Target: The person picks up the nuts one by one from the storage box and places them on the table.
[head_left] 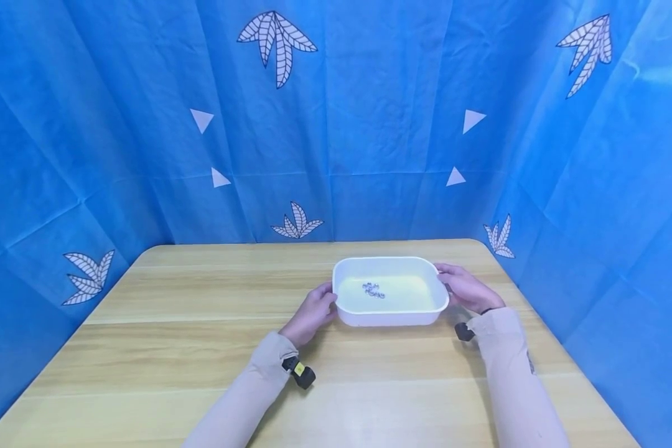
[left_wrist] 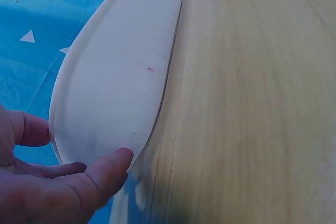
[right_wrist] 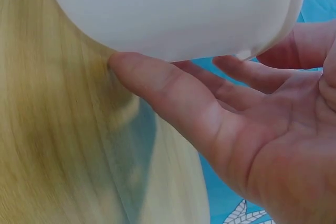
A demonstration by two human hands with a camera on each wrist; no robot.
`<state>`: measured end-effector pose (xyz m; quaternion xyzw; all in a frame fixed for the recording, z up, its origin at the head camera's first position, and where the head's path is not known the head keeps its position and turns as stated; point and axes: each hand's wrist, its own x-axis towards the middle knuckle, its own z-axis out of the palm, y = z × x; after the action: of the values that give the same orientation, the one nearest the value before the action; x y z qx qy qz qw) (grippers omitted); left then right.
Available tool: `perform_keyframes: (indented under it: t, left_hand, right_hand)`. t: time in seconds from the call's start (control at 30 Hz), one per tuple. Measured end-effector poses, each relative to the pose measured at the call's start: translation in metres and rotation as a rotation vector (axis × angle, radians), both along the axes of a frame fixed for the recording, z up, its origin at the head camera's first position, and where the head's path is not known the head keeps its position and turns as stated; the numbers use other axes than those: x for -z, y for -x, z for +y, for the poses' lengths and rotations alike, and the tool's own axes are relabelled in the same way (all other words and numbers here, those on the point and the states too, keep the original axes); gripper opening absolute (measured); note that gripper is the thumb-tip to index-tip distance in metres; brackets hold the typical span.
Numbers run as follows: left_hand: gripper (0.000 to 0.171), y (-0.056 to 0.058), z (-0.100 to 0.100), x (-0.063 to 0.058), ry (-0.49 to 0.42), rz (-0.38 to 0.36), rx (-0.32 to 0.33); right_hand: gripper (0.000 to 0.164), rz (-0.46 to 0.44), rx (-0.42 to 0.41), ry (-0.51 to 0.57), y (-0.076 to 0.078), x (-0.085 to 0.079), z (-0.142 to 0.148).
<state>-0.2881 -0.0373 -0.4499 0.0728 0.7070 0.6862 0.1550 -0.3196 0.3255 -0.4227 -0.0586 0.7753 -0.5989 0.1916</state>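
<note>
A white rectangular plastic basin (head_left: 389, 318) with rounded corners is at the far right of the middle of the table. My left hand (head_left: 312, 313) grips its left end, with a finger at the rim and the thumb (left_wrist: 111, 167) against the lower wall. At the opposite end my right hand (head_left: 466, 287) holds the basin, its thumb (right_wrist: 157, 80) low on the wall and its other fingers up by the rim. Inside on the basin's floor shows a small dark, curved cluster (head_left: 374, 291), too small to make out.
The basin is over a light wooden table (head_left: 173, 348) with rounded far corners. A blue curtain (head_left: 381, 124) with white leaf and triangle prints hangs along the back and both sides. Black wrist devices (head_left: 301, 372) are strapped on both sleeves.
</note>
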Motion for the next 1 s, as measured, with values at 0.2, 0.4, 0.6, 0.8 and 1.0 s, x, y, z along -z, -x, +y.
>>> perform_keyframes:
  t: [0.2,0.4,0.6,0.8,1.0]
  left_hand:
    - [0.056,0.001,-0.002,-0.001,0.010,0.017,0.003]
    - [0.056,-0.001,-0.003,0.001,-0.004,0.027,0.014]
    - [0.056,-0.002,-0.002,0.002,-0.011,0.034,0.001]
    - [0.057,0.000,-0.001,-0.002,0.055,0.081,-0.094]
    - [0.052,0.000,-0.006,-0.017,0.170,0.161,-0.222]
  right_hand:
    - [0.057,0.016,0.007,-0.036,0.000,-0.002,-0.001]
    - [0.056,0.017,0.004,-0.043,-0.001,-0.001,0.000]
    - [0.057,0.012,0.001,-0.026,-0.003,0.001,0.002]
    - [0.058,0.007,0.010,-0.047,-0.005,0.000,0.003]
    - [0.056,0.008,-0.003,-0.036,-0.006,-0.001,0.002]
